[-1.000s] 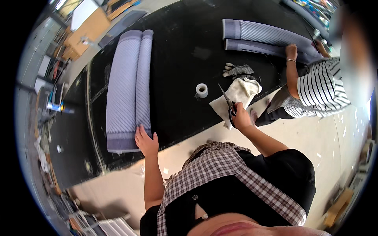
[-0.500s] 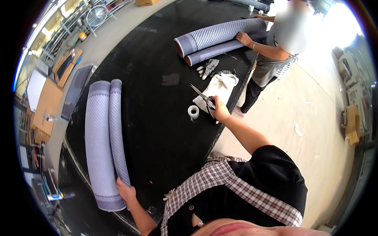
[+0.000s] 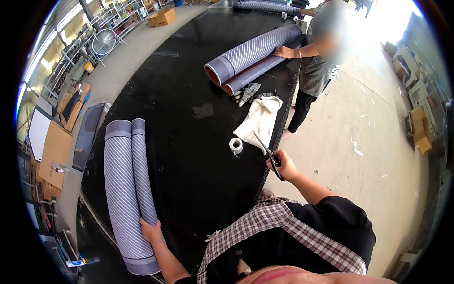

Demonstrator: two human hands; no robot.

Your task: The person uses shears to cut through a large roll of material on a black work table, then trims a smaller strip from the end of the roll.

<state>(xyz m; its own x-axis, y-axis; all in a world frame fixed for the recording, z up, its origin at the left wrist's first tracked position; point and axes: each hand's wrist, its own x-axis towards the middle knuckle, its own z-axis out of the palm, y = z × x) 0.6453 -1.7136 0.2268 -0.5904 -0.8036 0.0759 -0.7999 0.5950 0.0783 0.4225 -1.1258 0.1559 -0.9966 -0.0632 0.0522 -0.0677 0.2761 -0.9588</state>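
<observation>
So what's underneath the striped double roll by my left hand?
The black tabletop shows along both sides of the striped double roll your left hand touches; whatever lies directly beneath the roll is covered, so I can't tell.

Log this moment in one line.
left hand: on rolled mat; right hand: holding scissors; table: white roll beside cloth; co-worker's hand: on another mat

The thin roll (image 3: 143,175) in the lower left of the frame has its lower end hidden behind the left hand (image 3: 150,230) and forearm. Right of centre, the right hand (image 3: 285,165) covers part of the scissors' (image 3: 274,162) handles. At upper right, a co-worker's (image 3: 314,79) head is blurred out. Shelf (image 3: 120,20) goods, upper left, are too small to tell.
</observation>
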